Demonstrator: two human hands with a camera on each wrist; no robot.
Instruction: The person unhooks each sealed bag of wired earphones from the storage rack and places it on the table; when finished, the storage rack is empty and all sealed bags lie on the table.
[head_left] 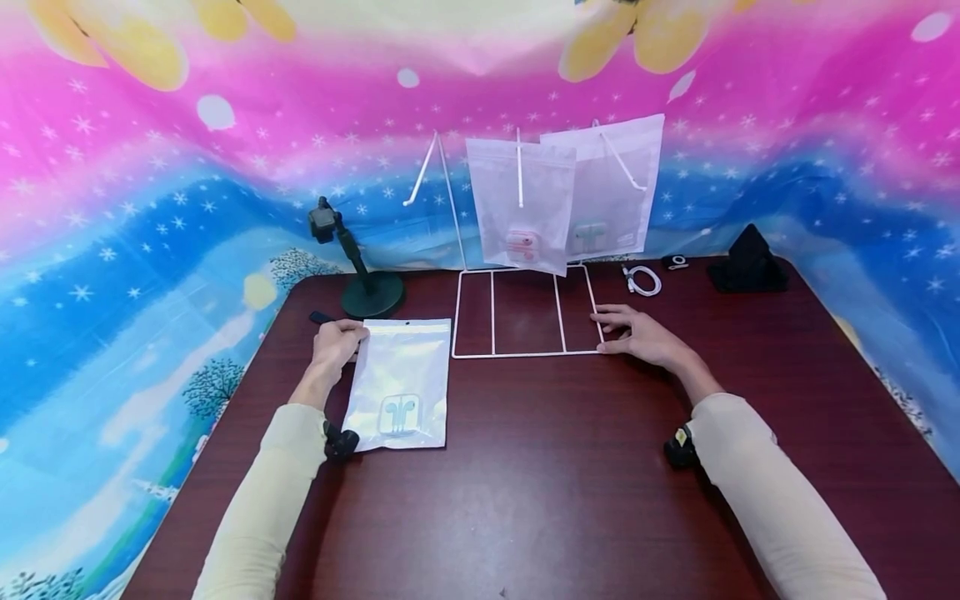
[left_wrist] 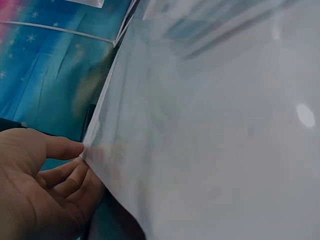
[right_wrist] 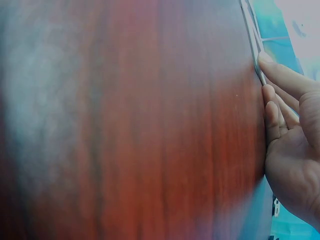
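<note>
My left hand (head_left: 335,343) pinches the upper left edge of a white zip bag (head_left: 401,358) between thumb and fingers. Inside the bag, low down, sits a clear case of earphones (head_left: 401,414). In the left wrist view the bag's pale surface (left_wrist: 215,125) covers most of the picture. My right hand (head_left: 645,337) holds the front right corner of the white wire rack (head_left: 525,354), thumb and fingers about the rod. Two similar bags hang at the rack's back: a middle bag (head_left: 517,200) with a pinkish case and a right bag (head_left: 626,192).
A bare left hook (head_left: 420,171) juts from the rack. Behind my left hand stands a black round-based stand (head_left: 367,296); a dark object (head_left: 321,317) lies nearby. At the back right are a coiled white cable (head_left: 642,282), a small black item (head_left: 675,262) and a black holder (head_left: 748,262).
</note>
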